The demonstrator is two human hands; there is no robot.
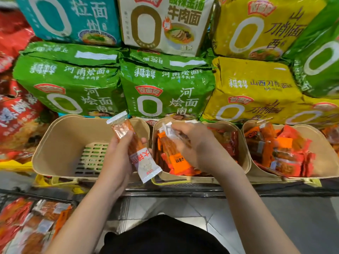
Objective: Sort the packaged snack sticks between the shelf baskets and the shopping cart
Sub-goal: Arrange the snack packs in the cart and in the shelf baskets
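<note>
Beige baskets on the shelf: three counted.
Left hand (117,153) grips one white-ended stick (134,145) beside the middle basket (245,162); right hand (190,143) pinches one orange-labelled stick (169,143) over it.

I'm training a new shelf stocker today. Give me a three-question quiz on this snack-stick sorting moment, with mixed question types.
1. True or false: the left basket is packed full of snack sticks.
2. Multiple choice: what does the left hand hold? A) a white-ended snack stick B) a green noodle pack C) nothing
3. Fill in: the right hand grips snack sticks over the ___ basket.

Key
1. False; its slotted floor shows bare.
2. A
3. middle; that basket holds orange-labelled sticks.
</note>
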